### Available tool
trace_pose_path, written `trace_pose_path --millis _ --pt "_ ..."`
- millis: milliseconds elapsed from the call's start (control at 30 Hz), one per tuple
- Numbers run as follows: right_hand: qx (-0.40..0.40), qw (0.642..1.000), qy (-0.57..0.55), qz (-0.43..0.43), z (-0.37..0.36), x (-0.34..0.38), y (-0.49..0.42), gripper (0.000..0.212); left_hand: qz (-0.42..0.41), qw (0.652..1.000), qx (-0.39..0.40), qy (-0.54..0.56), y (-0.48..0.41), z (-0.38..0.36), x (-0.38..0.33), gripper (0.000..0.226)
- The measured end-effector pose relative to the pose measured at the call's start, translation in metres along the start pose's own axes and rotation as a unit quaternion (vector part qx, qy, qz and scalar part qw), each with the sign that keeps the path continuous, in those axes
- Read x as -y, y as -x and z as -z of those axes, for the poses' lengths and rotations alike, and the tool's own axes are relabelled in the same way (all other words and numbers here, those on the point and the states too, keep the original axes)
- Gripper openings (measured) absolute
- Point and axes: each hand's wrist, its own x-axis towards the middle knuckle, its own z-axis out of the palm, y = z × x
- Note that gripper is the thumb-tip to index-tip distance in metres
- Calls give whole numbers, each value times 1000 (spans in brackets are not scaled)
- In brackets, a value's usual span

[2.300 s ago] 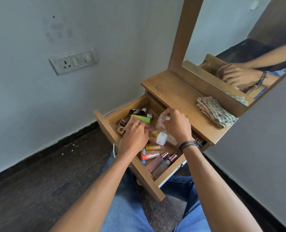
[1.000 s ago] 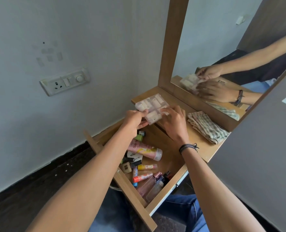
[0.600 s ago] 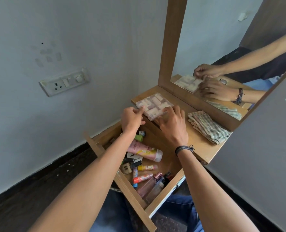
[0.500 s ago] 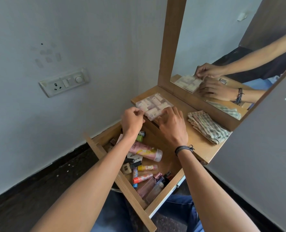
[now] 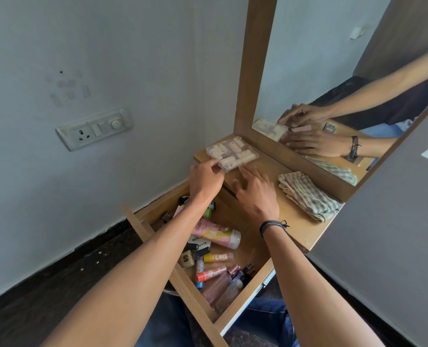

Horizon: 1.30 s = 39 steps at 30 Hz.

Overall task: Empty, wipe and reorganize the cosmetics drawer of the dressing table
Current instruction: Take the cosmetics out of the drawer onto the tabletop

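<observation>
Wooden worktop (image 5: 295, 221) carries the clear plastic compartment box (image 5: 233, 152); your left hand (image 5: 205, 180) pinches its near corner, your right hand (image 5: 256, 194) rests open beside it. Emptying seems barely begun: release, then fetch the pink tube (image 5: 215, 231) from the wooden drawer (image 5: 251, 246).

Single view, head-worn, wide-angle. It looks forward and steeply down along both bare forearms onto the open light-wood drawer (image 5: 251, 251) and the light-wood dressing-table top (image 5: 295, 229), both close, within arm's reach. The wood-framed mirror (image 5: 320, 58), upper right, shows the left hand (image 5: 205, 181), right hand (image 5: 256, 196) and clear plastic compartmented box (image 5: 233, 152) from the opposite side.
</observation>
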Motion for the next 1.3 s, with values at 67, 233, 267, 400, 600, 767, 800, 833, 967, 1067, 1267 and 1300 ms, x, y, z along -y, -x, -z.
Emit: trace_pose_path --millis 67,233,267,400,600,767,800,833,967,1067,1267,1300 --pt "28 999 8 -18 -1 -1 -5 59 -3 1000 6 -2 -2 -2 -2 46" --pt "80 995 38 -45 -6 0 -11 66 -11 1000 15 -13 -7 -5 -6 49" --pt "87 994 40 -50 -6 1 -11 67 -12 1000 16 -13 -8 -6 -6 50" --pt "106 991 41 -66 -5 2 -17 69 -26 999 23 -20 -10 -9 -6 52" --pt "88 992 49 -76 -6 4 -20 70 -37 999 36 -15 -10 -12 -3 54" --pt "63 994 47 -80 -5 6 -17 69 -38 999 -8 11 7 -2 9 52" --pt "42 995 37 -85 -4 6 -15 67 -37 999 -28 2 13 3 14 50" --pt "18 996 18 -90 -3 6 -14 64 -33 998 -46 -13 20 8 21 49" --pt "-57 988 -107 -100 5 6 -8 56 -14 990 -61 -130 49 34 57 38" --pt "-66 988 -131 -57 8 9 1 42 -25 974 0 -225 69 48 80 38" --pt "-59 988 -89 111 4 15 28 20 -83 973 1 -214 90 52 92 46" --pt "-47 987 -77 134 1 17 37 20 -77 977 -9 -201 91 53 91 44"
